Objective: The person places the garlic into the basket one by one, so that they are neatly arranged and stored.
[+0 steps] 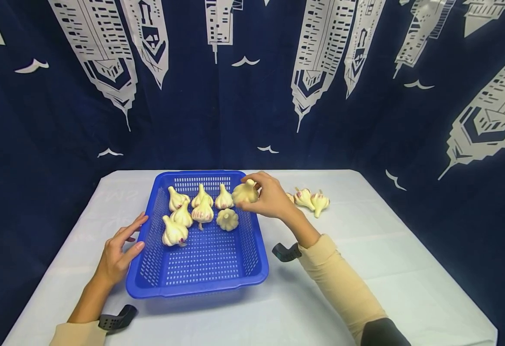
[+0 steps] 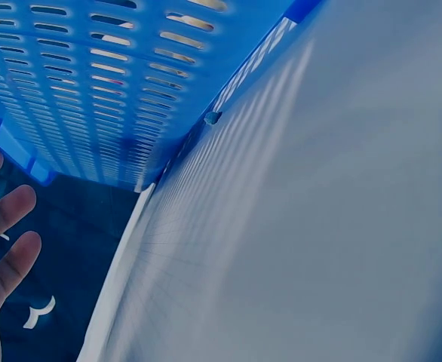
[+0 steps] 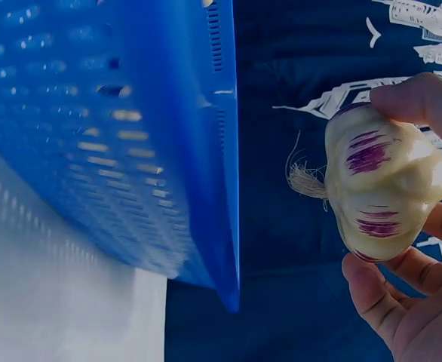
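A blue plastic basket [image 1: 200, 290] stands on the white table, with several garlic bulbs [image 1: 175, 232] gathered in its back and left part. My right hand [image 1: 271, 196] pinches one garlic bulb [image 1: 245, 192] between thumb and fingers at the basket's back right rim. In the right wrist view this held bulb [image 3: 383, 181] shows purple streaks and a tuft of dry roots. At the basket's left rim my left hand [image 1: 117, 254] rests with fingers spread and fairly straight. The left wrist view shows its fingertips [image 2: 17, 256] beside the basket's slotted wall [image 2: 108, 83].
A few more garlic bulbs [image 1: 320, 203] lie on the table [image 1: 365, 250] to the right of the basket, one partly hidden behind my right hand. Behind the table hangs a dark blue cloth [image 1: 244, 105] with white building prints.
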A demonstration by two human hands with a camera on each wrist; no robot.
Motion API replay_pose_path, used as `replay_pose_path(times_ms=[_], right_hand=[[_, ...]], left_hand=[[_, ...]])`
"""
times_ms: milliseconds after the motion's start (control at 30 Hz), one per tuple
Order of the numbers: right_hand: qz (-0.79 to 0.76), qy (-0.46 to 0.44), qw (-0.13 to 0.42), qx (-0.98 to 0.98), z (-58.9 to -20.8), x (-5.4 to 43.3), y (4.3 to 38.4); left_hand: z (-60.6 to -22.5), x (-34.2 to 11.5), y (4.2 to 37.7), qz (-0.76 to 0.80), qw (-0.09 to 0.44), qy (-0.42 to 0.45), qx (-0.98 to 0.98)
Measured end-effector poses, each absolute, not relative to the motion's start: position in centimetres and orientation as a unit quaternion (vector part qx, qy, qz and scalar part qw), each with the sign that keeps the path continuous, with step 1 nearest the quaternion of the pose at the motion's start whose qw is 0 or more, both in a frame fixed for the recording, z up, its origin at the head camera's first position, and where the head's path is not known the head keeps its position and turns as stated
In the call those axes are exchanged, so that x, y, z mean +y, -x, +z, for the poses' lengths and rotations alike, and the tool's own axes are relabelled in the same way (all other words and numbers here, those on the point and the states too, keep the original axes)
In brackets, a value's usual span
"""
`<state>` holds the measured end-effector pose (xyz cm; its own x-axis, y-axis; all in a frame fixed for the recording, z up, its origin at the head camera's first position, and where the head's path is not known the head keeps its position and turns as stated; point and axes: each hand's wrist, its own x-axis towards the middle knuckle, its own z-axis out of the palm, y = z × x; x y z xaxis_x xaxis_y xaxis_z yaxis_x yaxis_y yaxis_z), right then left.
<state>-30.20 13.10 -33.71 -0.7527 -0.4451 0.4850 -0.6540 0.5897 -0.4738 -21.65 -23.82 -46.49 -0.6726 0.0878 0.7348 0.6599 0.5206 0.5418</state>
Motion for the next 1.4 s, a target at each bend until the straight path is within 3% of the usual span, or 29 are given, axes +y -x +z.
replay_pose_path(times_ms=[1000, 1400], right_hand=[[0.310, -0.385, 0.129, -0.859, -32.9, 6.7, 30.4], [0.306, -0.373, 0.067, -0.873, -34.0, 4.9, 30.8]], left_hand=[[-46.4, -23.7, 21.6, -0.428, 0.329, 0.229, -0.810], [-46.5, -23.7, 21.6, -0.425, 0.326, 0.225, -0.814]])
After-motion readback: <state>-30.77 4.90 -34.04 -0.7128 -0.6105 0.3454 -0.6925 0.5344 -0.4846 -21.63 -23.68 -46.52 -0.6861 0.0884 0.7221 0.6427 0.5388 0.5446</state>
